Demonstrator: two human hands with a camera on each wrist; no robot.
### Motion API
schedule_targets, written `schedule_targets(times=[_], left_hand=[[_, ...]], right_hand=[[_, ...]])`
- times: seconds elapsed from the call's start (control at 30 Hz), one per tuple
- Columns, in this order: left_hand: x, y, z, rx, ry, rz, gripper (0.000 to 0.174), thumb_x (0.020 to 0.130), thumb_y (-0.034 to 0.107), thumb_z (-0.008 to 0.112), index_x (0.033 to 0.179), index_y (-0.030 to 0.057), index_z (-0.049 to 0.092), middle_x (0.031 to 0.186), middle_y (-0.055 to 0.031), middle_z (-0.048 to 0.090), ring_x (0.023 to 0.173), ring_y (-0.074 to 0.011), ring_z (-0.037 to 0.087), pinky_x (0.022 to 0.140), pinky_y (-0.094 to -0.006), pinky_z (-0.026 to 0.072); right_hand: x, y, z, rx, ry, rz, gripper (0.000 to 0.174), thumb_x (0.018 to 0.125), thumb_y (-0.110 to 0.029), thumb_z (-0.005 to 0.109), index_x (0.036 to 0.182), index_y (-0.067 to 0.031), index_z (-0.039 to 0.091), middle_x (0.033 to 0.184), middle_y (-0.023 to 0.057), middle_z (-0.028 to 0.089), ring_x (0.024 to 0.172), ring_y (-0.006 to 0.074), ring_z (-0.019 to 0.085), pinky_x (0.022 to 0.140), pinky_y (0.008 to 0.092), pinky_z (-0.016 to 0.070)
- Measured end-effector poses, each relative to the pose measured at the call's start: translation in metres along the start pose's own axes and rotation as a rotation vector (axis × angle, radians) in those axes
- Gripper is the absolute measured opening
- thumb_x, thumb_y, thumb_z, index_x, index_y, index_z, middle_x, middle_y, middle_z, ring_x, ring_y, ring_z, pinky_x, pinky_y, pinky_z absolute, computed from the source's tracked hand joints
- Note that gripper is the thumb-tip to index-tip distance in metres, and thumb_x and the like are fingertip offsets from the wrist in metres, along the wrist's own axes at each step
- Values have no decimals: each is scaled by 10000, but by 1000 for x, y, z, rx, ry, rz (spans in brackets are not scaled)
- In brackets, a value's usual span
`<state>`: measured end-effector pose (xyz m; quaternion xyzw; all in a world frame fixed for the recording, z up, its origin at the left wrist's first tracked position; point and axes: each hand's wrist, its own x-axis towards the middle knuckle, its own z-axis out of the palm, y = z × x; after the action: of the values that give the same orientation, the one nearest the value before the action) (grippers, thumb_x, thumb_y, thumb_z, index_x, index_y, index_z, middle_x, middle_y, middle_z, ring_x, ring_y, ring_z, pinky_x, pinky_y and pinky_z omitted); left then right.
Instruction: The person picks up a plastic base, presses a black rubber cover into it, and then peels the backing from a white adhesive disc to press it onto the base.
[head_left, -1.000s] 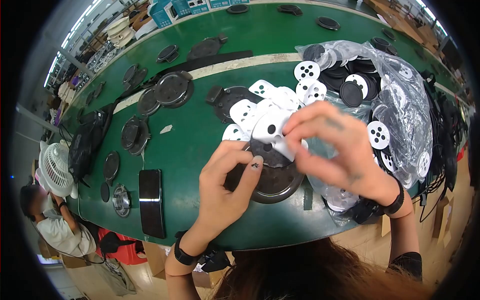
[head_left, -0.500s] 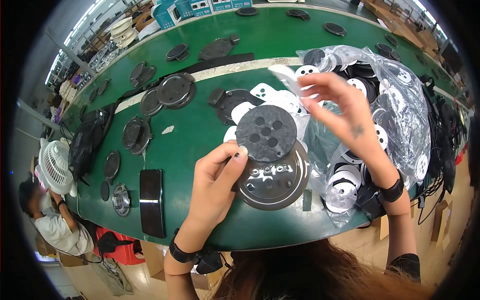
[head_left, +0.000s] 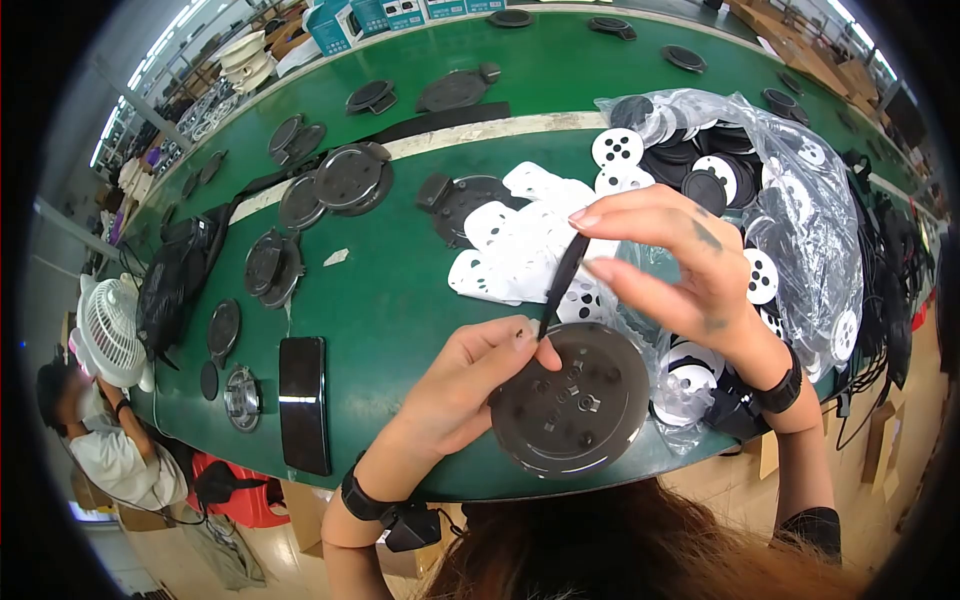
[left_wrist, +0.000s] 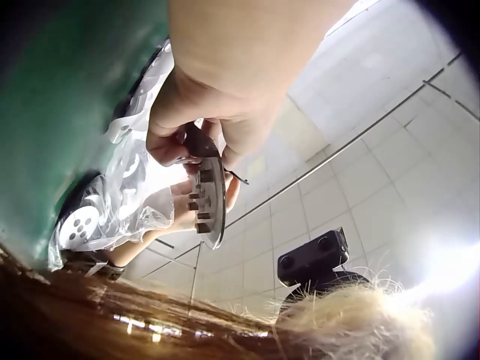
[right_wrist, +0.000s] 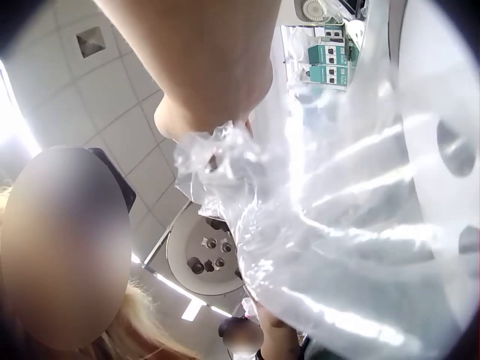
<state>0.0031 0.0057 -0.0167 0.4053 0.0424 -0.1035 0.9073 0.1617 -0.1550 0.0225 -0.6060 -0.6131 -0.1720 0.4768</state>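
Note:
My left hand [head_left: 465,385] grips a dark, glossy round plate [head_left: 590,430] by its left side, with small posts and fittings on its upper face. Between the same hand's thumb and forefinger is the lower edge of a thin black round pad [head_left: 562,285], seen edge-on. My right hand [head_left: 685,265] pinches the pad's upper edge between thumb and fingers. In the left wrist view the plate [left_wrist: 216,202] hangs below the left hand [left_wrist: 210,112], its posts showing from the side. Clear plastic [right_wrist: 247,187] hides most of the right fingers in the right wrist view.
White sheets with holes [head_left: 530,245] lie piled behind the hands. To the right is a clear bag [head_left: 810,250] of black and white discs. A phone [head_left: 303,400], a small clear round part [head_left: 242,400] and several dark round parts [head_left: 352,180] are on the green table.
The right hand has pulled a white backing sheet off the pad, let it go and come back to the pad's edge. The pad has turned from face-up to edge-on, and the plate has moved nearer.

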Motion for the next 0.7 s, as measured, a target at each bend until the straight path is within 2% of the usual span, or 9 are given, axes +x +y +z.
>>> schedule_targets(times=[0.07, 0.23, 0.37, 0.43, 0.5, 0.57, 0.6, 0.67, 0.7], left_hand=[[0, 0, -1, 23, -49, -21, 318, 963, 269, 465, 905, -19, 586, 920, -63, 605, 781, -94, 604, 681, -241, 515], [1, 0, 5, 97, -28, -10, 400, 968, 306, 445, 811, -27, 602, 930, -69, 596, 791, -110, 584, 693, -240, 497], [-1, 4, 4, 159, -22, -81, 435, 972, 313, 427, 768, -26, 610, 945, -69, 591, 818, -123, 565, 729, -246, 470], [-1, 5, 8, 202, -19, -17, 436, 974, 309, 423, 768, -25, 612, 946, -68, 592, 834, -122, 562, 746, -248, 462], [-2, 8, 9, 246, -16, 47, 436, 975, 306, 418, 768, -24, 613, 947, -67, 594, 849, -120, 558, 762, -250, 454], [-3, 11, 8, 203, 30, 128, 389, 978, 276, 405, 847, -32, 602, 971, -68, 594, 905, -117, 554, 788, -237, 440], [-2, 12, 11, 203, 31, 129, 389, 978, 276, 405, 847, -32, 602, 971, -68, 594, 905, -117, 554, 788, -237, 440], [-1, 14, 20, 328, 287, 306, 319, 977, 238, 393, 964, -27, 569, 991, -72, 595, 936, -115, 551, 798, -234, 437], [-2, 14, 17, 354, 303, 329, 259, 966, 184, 386, 1101, -6, 498, 1030, -85, 588, 962, -117, 553, 798, -245, 455]], right_hand=[[5, -5, -6, 25, -136, -28, 487, 649, -81, 783, 1085, 18, 590, 1019, 148, 642, 941, 264, 627, 792, 341, 500], [4, -10, -1, 105, -249, 110, 747, 534, -240, 869, 1180, -17, 567, 1136, 147, 564, 974, 259, 576, 791, 341, 493], [1, -11, 2, 74, -251, 113, 761, 551, -204, 862, 1215, -18, 538, 1124, 145, 570, 983, 255, 571, 781, 340, 498], [1, -10, 3, 227, -250, 218, 714, 624, -177, 819, 1251, -50, 504, 1150, 128, 533, 1026, 266, 546, 874, 339, 458], [1, -10, 2, 368, -229, 339, 694, 640, -151, 809, 1255, -50, 503, 1146, 111, 527, 1029, 236, 542, 882, 328, 453], [1, -6, 0, 626, -185, 548, 649, 668, -83, 788, 1253, -46, 510, 1138, 71, 510, 1040, 168, 521, 891, 306, 441], [3, -3, -5, 674, -204, 648, 747, 626, -61, 773, 1295, 18, 448, 1259, 128, 486, 1116, 206, 522, 923, 304, 426], [3, -2, -8, 835, -128, 797, 730, 644, -151, 758, 1276, 48, 452, 1269, 140, 486, 1104, 214, 537, 935, 311, 426], [5, -4, -10, 798, -143, 800, 716, 671, -245, 731, 1254, 70, 462, 1255, 150, 505, 1081, 220, 552, 954, 335, 423]])
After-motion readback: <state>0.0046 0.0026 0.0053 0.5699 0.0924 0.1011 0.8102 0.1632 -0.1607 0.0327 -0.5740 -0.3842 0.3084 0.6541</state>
